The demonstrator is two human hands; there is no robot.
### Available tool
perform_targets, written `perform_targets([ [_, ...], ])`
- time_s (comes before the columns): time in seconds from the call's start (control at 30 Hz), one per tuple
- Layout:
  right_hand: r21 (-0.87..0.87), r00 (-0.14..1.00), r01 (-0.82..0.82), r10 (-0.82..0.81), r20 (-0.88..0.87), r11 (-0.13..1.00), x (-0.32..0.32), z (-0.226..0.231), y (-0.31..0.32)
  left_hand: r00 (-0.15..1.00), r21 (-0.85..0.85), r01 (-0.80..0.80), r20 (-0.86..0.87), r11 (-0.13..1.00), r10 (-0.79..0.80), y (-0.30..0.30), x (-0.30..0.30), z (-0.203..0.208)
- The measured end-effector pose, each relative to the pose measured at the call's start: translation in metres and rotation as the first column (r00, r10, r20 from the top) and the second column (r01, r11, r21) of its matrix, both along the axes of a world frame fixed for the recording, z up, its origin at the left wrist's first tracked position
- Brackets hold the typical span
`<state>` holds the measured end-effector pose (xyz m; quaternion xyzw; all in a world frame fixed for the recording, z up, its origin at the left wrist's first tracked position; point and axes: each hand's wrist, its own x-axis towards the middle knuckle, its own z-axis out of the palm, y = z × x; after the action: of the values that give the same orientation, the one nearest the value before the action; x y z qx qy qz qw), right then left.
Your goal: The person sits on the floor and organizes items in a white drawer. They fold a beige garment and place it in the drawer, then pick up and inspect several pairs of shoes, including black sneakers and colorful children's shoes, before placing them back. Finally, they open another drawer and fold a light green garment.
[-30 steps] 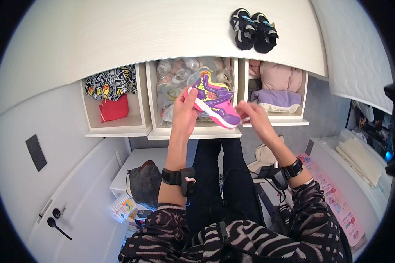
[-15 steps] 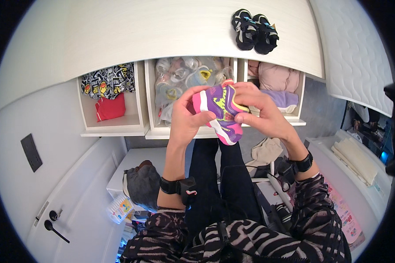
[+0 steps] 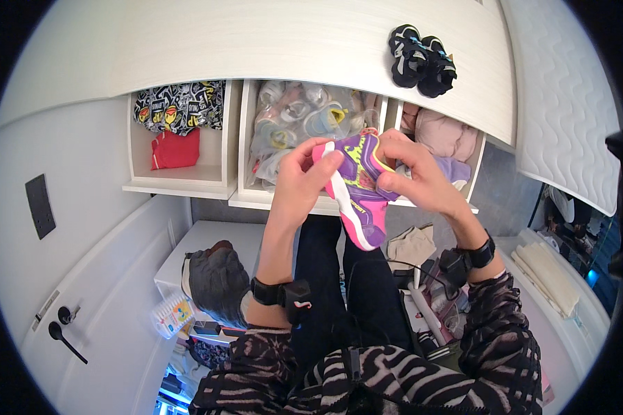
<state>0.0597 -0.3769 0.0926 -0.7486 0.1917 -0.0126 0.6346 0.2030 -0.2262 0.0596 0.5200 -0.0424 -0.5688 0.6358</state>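
Note:
A child's sneaker (image 3: 361, 188), purple and pink with yellow-green markings and a white midsole, is tilted between both my hands, toe pointing down. My left hand (image 3: 304, 178) grips it along the sole, thumb across the side. At its upper opening my right hand (image 3: 417, 173) pinches the collar and strap area; some of those fingertips are hidden behind the shoe. Below and behind it is the open middle drawer (image 3: 246, 138), full of small shoes in clear plastic bags (image 3: 299, 117). A pair of black children's shoes (image 3: 422, 61) stands on the pale wooden top above the drawers.
The open left drawer (image 3: 208, 173) holds patterned cloth (image 3: 180, 107) and a folded red garment (image 3: 176, 149); the right one holds pink and purple clothes (image 3: 444, 135). A white door (image 3: 97, 332) is at left. A dark bag (image 3: 218, 280) rests on a white cabinet, lower left.
The sneaker has turned so its toe points further down and its side shows more fully. My left thumb has slid up along its side. The whole view has shifted slightly.

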Motion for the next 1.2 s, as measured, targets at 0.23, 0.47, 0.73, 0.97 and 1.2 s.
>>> perform_targets([
  [0.23, 0.449, 0.939, -0.093, 0.228, -0.259, 0.889, 0.009, -0.010, -0.017, 0.922, 0.064, -0.045, -0.382, 0.997, 0.066, 0.013, -0.015, -0.010],
  [0.47, 0.504, 0.927, -0.170, 0.310, -0.210, 0.847, 0.001, -0.006, -0.018, 0.690, 0.088, -0.036, -0.719, 0.995, 0.089, 0.009, -0.023, -0.024],
  [0.73, 0.162, 0.975, 0.090, -0.054, -0.218, 0.983, -0.008, -0.010, 0.017, 0.601, 0.022, -0.006, -0.799, 1.000, 0.021, 0.011, -0.025, -0.063],
  [0.97, 0.364, 0.987, 0.043, 0.017, -0.159, 0.931, -0.012, -0.020, -0.007, 0.624, -0.082, -0.025, -0.780, 0.996, -0.048, 0.003, -0.030, -0.074],
  [1.2, 0.225, 0.959, 0.189, -0.129, -0.254, 0.956, -0.016, -0.025, -0.032, 0.759, 0.056, 0.039, -0.651, 0.998, 0.007, 0.004, -0.037, -0.084],
])
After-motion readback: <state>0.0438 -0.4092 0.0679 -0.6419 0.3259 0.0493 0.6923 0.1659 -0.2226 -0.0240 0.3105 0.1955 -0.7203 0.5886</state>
